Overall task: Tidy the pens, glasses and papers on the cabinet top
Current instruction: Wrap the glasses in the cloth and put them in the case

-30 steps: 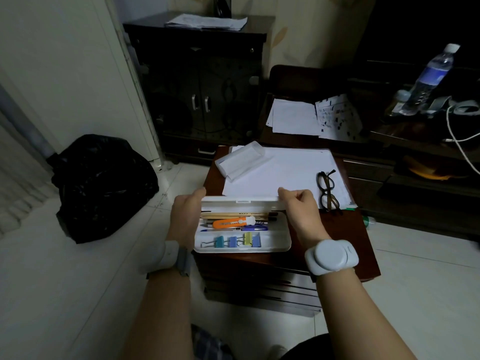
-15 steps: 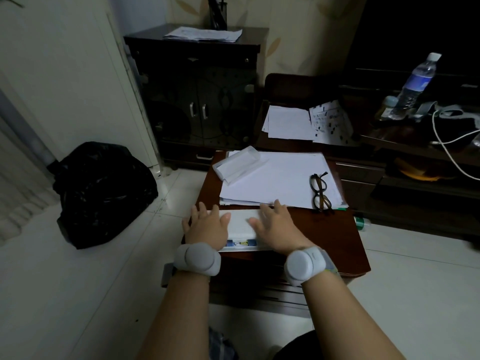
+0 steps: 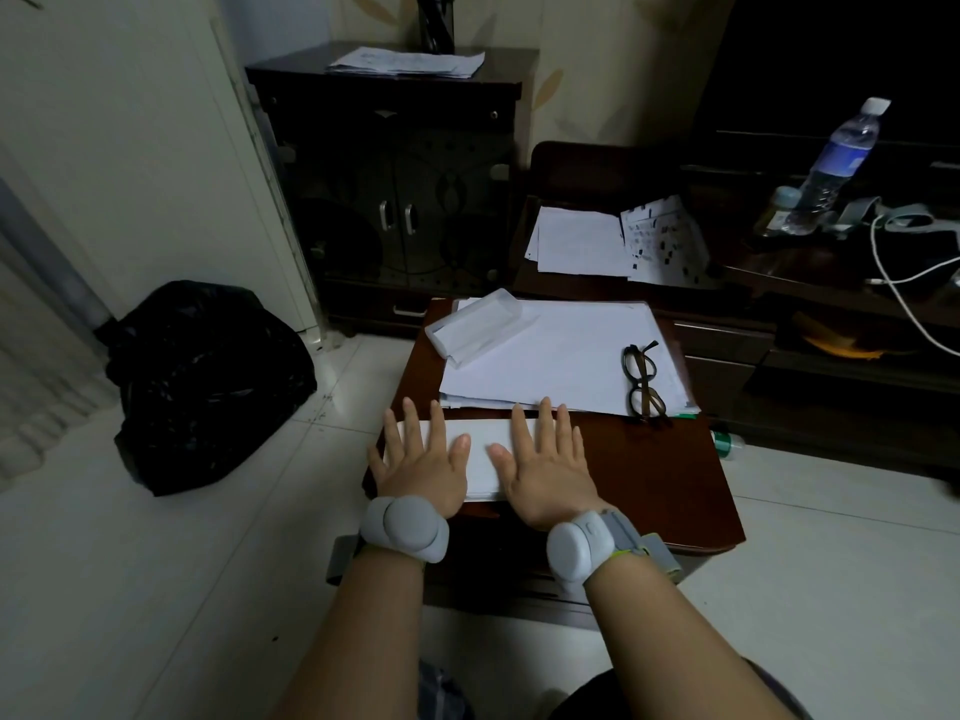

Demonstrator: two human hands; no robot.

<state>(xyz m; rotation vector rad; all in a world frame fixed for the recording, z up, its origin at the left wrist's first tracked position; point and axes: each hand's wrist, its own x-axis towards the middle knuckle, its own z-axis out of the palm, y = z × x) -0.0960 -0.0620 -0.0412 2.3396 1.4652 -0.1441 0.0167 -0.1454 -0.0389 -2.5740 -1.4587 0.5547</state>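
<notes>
Left fingers (image 3: 410, 423): straight and spread, flat on the lid of the white pencil case (image 3: 480, 449), holding nothing.
Right fingers (image 3: 545, 423): straight, slightly fanned, flat on the same lid, holding nothing.
Left hand (image 3: 421, 459): palm down over the case's left part, thumb pointing inward.
Right hand (image 3: 543, 462): palm down over the case's right part, thumb just beside the left thumb, not touching it.
Wrists: grey round band on each.
White pencil case: closed, lying along the near-left edge of the cabinet top (image 3: 670, 485), mostly covered by both hands.
Papers (image 3: 566, 356): white stack lying flat beyond the case, its near edge just past the fingertips.
Glasses (image 3: 644, 379): dark-framed, folded, resting on the right near corner of the stack.
Clear plastic box (image 3: 475, 327): on the far-left corner of the stack, set at an angle.
Green object (image 3: 724, 441): on the floor just beside the cabinet's right edge, too small to identify.
Further papers (image 3: 576, 244): on a dark surface behind, next to a printed sheet (image 3: 662, 241).
Black bag (image 3: 208, 381): on the floor, well to the left.
Water bottle (image 3: 841, 158): upright on the shelf at far right.
</notes>
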